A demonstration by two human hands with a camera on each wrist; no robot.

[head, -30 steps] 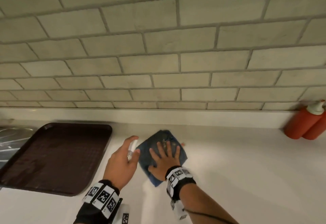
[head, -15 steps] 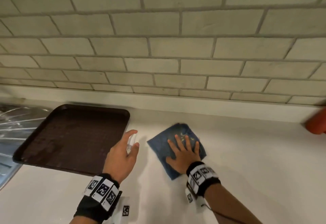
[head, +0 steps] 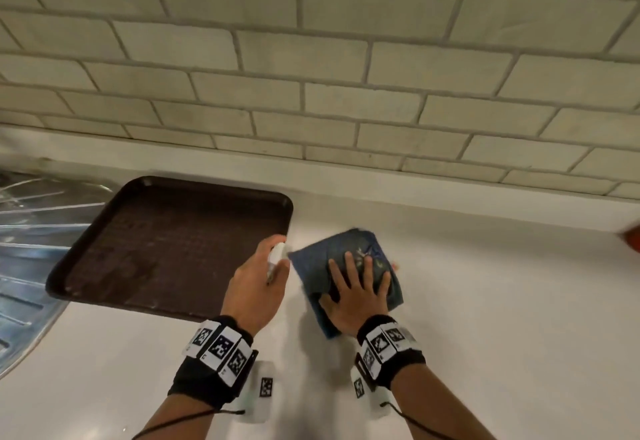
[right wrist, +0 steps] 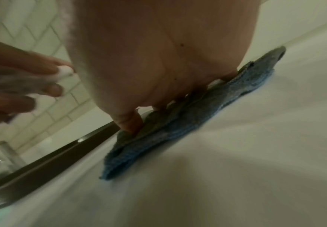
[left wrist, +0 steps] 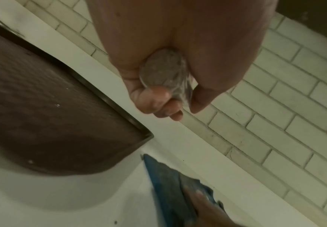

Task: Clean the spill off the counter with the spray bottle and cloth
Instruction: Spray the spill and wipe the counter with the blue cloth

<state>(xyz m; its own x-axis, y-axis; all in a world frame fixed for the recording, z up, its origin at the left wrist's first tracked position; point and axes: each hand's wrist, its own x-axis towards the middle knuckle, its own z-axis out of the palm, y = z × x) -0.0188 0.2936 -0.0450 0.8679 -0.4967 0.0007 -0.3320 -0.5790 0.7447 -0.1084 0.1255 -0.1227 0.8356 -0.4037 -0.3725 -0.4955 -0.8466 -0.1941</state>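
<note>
A blue cloth [head: 318, 266] [left wrist: 164, 181] [right wrist: 178, 127] lies flat on the white counter [head: 485, 318]. My right hand [head: 356, 290] presses on it with straight, spread fingers [right wrist: 129, 122]. To its left, my left hand [head: 256, 283] [left wrist: 168, 86] grips a small clear spray bottle [head: 278, 256] [left wrist: 164, 72] above the counter; its white nozzle [right wrist: 64, 72] points toward the wall. Whatever lies beneath the cloth is hidden.
A dark brown tray [head: 166, 249] [left wrist: 42, 122] sits on the counter just left of my left hand. Beyond it at far left is a steel sink drainboard [head: 27, 231]. A tiled wall [head: 311, 76] backs the counter. A red object [head: 632, 240] peeks in at the right edge.
My right hand has slid the cloth across the counter, first away from the left hand, then back beside it. The left hand still holds the bottle. The view shifted left.
</note>
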